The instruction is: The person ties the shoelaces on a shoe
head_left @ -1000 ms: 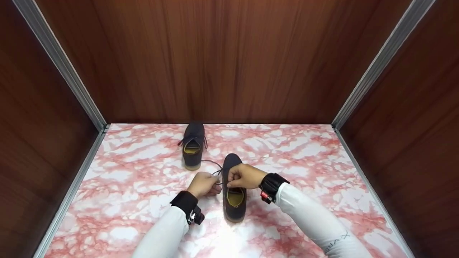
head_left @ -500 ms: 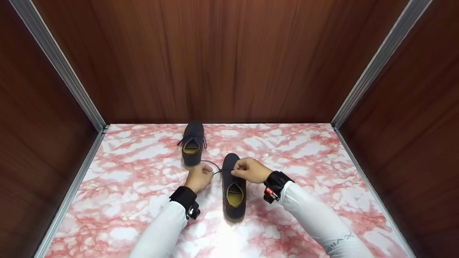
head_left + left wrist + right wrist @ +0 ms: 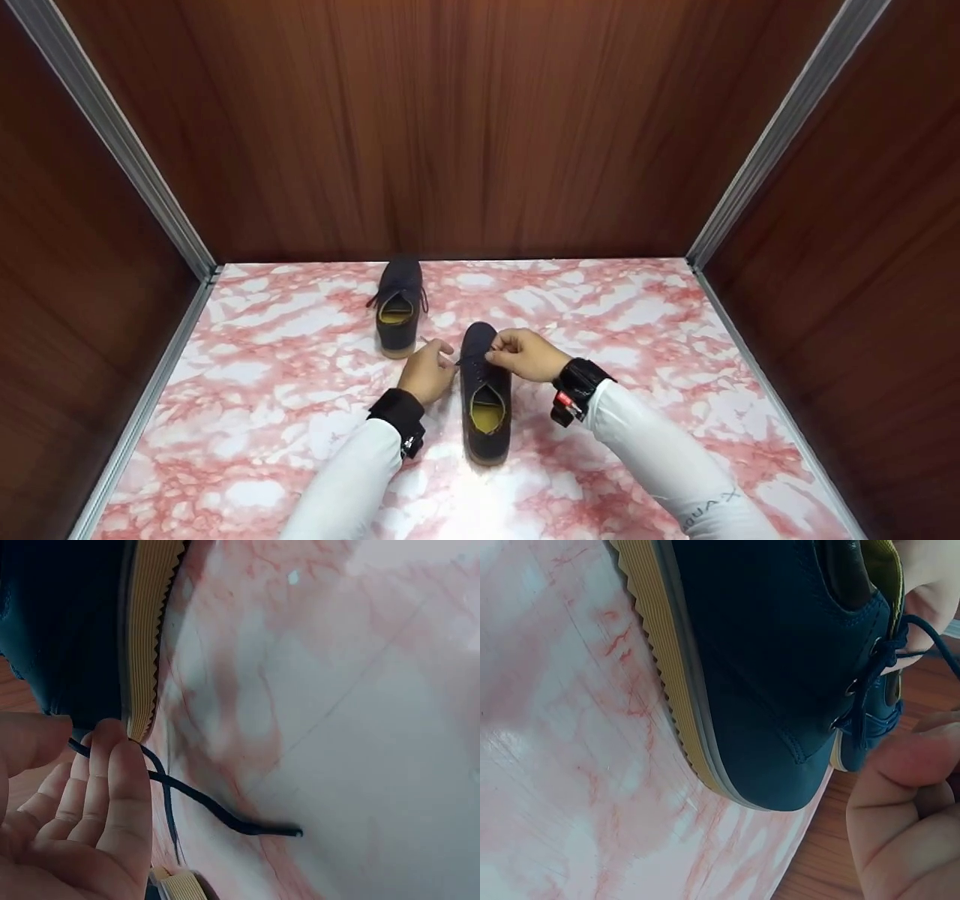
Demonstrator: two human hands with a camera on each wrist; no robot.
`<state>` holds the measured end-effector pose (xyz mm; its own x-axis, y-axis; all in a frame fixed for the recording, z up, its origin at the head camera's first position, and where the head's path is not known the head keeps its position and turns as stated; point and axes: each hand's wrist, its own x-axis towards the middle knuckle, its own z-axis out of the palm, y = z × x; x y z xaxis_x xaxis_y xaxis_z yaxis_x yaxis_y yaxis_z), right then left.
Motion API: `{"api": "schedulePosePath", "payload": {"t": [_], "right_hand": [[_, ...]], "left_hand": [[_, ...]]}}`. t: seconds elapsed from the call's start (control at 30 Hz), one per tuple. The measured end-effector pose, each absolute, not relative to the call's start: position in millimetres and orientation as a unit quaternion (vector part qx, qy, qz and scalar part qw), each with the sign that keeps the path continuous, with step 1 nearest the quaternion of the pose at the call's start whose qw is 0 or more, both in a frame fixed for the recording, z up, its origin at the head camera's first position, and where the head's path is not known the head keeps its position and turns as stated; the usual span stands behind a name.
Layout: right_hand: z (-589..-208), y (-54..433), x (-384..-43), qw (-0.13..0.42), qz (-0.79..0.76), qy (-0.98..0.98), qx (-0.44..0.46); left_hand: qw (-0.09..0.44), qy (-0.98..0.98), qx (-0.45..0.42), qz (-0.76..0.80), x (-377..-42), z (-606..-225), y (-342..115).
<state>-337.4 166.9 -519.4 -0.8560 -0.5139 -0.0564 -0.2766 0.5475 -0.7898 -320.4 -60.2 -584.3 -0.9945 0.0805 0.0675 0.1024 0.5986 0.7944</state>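
Observation:
A dark blue lace-up shoe (image 3: 486, 405) with a yellow lining stands on the marbled surface, toe pointing away from me. Beside its left side is my left hand (image 3: 429, 373), fingers mostly extended. In the left wrist view the dark shoelace (image 3: 202, 800) runs across those fingers, its loose end hanging past them; whether the thumb presses on it is unclear. Over the shoe's front, my right hand (image 3: 531, 355) has thumb and forefinger brought together at the lacing, pinching lace. The right wrist view shows knotted lace (image 3: 870, 694) at the eyelets, near the right thumb (image 3: 919, 757).
A matching second shoe (image 3: 398, 307) stands behind and left, its laces tied in a bow. Brown wood-look panels (image 3: 450, 135) enclose the back and both sides. The marbled surface (image 3: 615, 330) extends right of the shoes.
The right hand has moved forward from the shoe's opening to its lacing. The left hand has gone forward along the shoe, then slightly right, and its fingers have spread from a closer grip.

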Motion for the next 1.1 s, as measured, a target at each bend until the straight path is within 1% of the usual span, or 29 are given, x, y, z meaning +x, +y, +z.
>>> {"api": "schedulePosePath", "payload": {"t": [0.23, 0.53, 0.9, 1.1], "right_hand": [[-520, 171, -340, 0.14, -0.436, 0.863, -0.214], [-519, 173, -342, 0.111, -0.434, 0.871, -0.199], [-518, 174, -343, 0.115, -0.428, 0.876, -0.19], [-519, 173, -342, 0.109, -0.426, 0.877, -0.193]], "left_hand": [[0.016, -0.891, -0.059, -0.45, -317, -575, -69], [-0.008, -0.896, -0.063, -0.439, -310, -551, -79], [-0.019, -0.916, -0.081, -0.393, -303, -527, -86], [-0.005, -0.923, -0.087, -0.376, -302, -521, -86]]}}
